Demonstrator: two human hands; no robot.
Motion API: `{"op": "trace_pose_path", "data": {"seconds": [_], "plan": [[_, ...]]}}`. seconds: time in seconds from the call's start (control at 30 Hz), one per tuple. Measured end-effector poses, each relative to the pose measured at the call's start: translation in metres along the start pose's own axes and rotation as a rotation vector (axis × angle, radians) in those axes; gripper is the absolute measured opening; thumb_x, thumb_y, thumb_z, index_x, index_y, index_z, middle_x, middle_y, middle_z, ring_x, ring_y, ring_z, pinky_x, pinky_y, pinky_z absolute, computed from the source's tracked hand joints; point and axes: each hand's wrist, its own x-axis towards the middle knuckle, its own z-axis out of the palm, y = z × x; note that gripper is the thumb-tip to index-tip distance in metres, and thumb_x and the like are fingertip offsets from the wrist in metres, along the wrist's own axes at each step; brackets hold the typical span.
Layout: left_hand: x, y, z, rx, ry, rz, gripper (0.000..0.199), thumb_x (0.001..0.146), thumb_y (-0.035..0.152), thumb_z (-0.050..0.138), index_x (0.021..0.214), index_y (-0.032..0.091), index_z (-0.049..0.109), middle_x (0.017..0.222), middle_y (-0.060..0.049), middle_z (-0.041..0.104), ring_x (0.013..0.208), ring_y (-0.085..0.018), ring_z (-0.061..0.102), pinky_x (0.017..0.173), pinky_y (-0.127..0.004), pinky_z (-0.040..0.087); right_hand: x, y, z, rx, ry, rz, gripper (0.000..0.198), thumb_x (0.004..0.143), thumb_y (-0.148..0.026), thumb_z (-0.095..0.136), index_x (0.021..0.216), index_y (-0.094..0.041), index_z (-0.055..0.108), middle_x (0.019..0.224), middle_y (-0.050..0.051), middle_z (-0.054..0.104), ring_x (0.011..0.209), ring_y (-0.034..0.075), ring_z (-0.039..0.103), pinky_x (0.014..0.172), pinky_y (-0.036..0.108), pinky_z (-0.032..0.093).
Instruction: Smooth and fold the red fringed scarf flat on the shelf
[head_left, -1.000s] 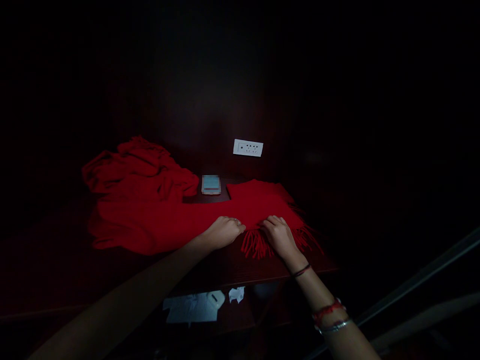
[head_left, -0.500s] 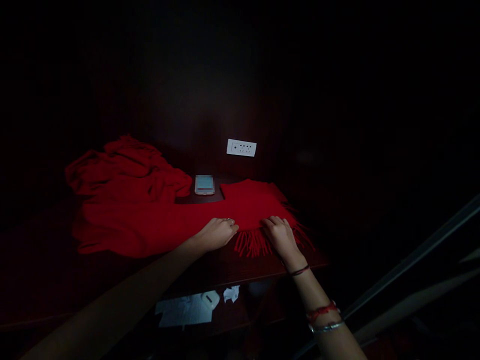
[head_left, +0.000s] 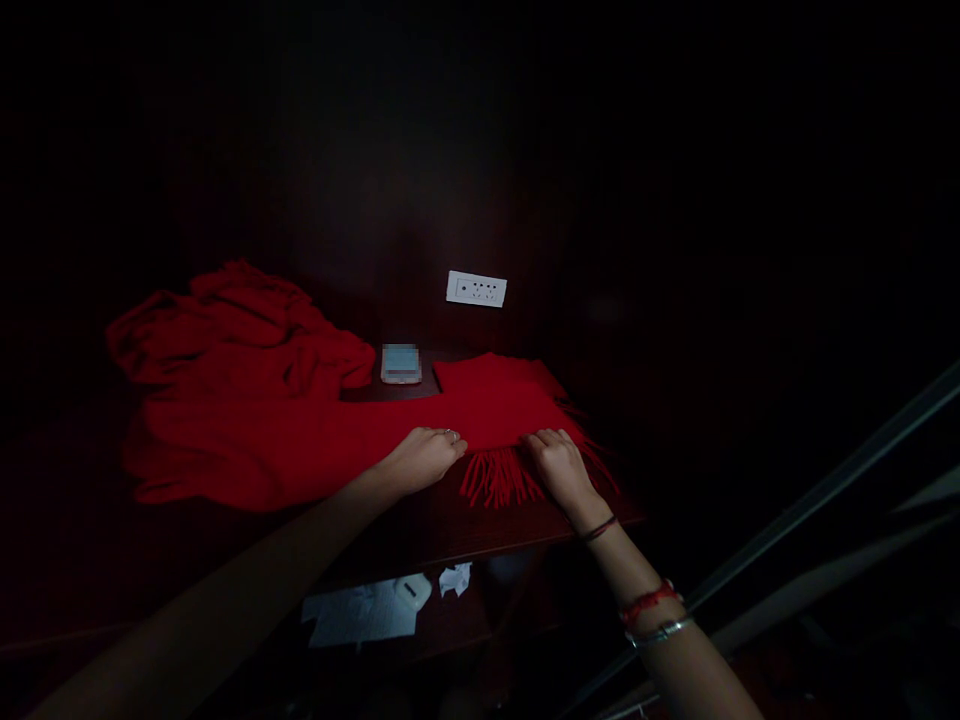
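A red fringed scarf (head_left: 300,440) lies along the dark desk, flat and folded over at its right end and bunched in a heap at the back left. My left hand (head_left: 426,458) is closed on the scarf's near edge, just left of the fringe; a ring shows on one finger. My right hand (head_left: 556,462) grips the same edge at the right side of the fringe, fingers curled over the cloth. Tassels (head_left: 499,478) hang toward me between the two hands. Both hands' fingertips are partly hidden in the cloth.
Behind the scarf lies a phone-like device (head_left: 401,363) with a blurred screen. A white socket panel (head_left: 476,289) is on the back wall. Below the desk edge are paper sheets (head_left: 360,615), a white charger-like block (head_left: 412,590) and a crumpled paper (head_left: 454,579).
The whole view has shifted slightly, so things sit a little further left and higher. Both hands keep their hold at nearly the same places on the scarf.
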Motion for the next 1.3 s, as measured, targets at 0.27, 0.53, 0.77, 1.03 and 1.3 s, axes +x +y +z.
{"op": "trace_pose_path", "data": {"seconds": [0.27,0.53,0.77,1.03,1.3], "plan": [[0.001,0.003,0.0,-0.007,0.035,0.0,0.019,0.083,0.02,0.035,0.084,0.017,0.054,0.085,-0.007,0.059,0.079,-0.017,0.056,0.063,-0.026,0.042,0.011,-0.013,-0.002,-0.029,0.052,-0.153,0.02,0.082,-0.018,0.04,0.095,-0.019,0.056,0.085,0.006,0.057,0.082,0.018,0.046,0.074,0.031,0.028],[0.002,0.004,0.002,0.008,0.04,-0.029,0.02,0.084,0.02,0.034,0.085,0.017,0.053,0.088,-0.006,0.059,0.079,-0.019,0.056,0.06,-0.027,0.044,0.012,-0.014,0.001,-0.008,0.037,-0.166,0.024,0.08,-0.013,0.042,0.101,-0.017,0.054,0.087,0.005,0.058,0.083,0.018,0.046,0.077,0.029,0.03],[0.002,0.003,0.005,0.015,0.051,-0.019,0.021,0.084,0.019,0.033,0.087,0.016,0.054,0.087,-0.007,0.059,0.08,-0.019,0.056,0.063,-0.028,0.044,0.02,-0.032,-0.003,0.051,0.08,-0.233,0.022,0.082,-0.026,0.041,0.099,-0.019,0.053,0.085,0.004,0.057,0.083,0.018,0.045,0.077,0.03,0.03],[0.002,0.003,0.006,0.025,0.058,-0.032,0.022,0.085,0.023,0.034,0.086,0.016,0.054,0.087,-0.005,0.06,0.08,-0.018,0.056,0.064,-0.027,0.043,0.024,-0.034,0.0,0.065,0.056,-0.237,0.015,0.082,-0.018,0.041,0.081,-0.016,0.056,0.076,0.004,0.056,0.075,0.015,0.046,0.073,0.027,0.029],[0.002,0.002,0.001,0.018,0.04,-0.028,0.022,0.084,0.029,0.036,0.085,0.017,0.055,0.086,-0.005,0.061,0.078,-0.018,0.057,0.062,-0.026,0.043,0.024,-0.04,-0.006,0.078,0.089,-0.226,0.021,0.082,-0.029,0.042,0.095,-0.017,0.053,0.083,0.005,0.057,0.081,0.017,0.045,0.074,0.03,0.029]]}}
